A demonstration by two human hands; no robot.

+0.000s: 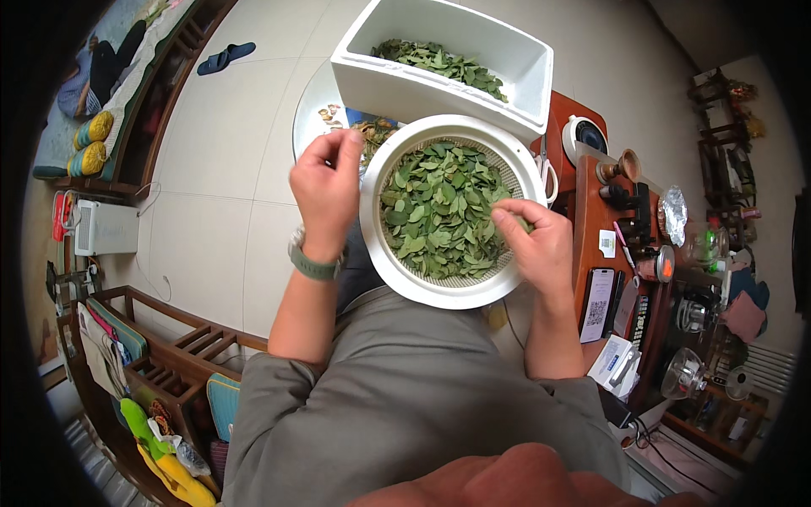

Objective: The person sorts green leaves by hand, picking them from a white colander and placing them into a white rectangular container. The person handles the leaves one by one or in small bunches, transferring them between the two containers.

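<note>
A round white plastic colander [374,218] full of green leaves [443,206] rests at my lap. My left hand [329,184], a watch with a green strap on its wrist, is raised beside the colander's left rim, fingers curled; whether it holds anything cannot be made out. Over the right rim is my right hand [535,237], thumb and forefinger pinched on a green leaf [523,223], mostly hidden by the fingers. Beyond the colander stands a white foam box [437,85] with more leaves inside. Dried plant stems [375,134] lie between the box and my left hand.
A round glass table [310,104] bears dried scraps. Scissors [546,171] lie right of the colander. The wooden table [589,209] at right holds a phone [597,304], jars and a tissue pack [614,364]. A person [104,79] is on a couch at upper left; slippers [225,58] lie on the floor.
</note>
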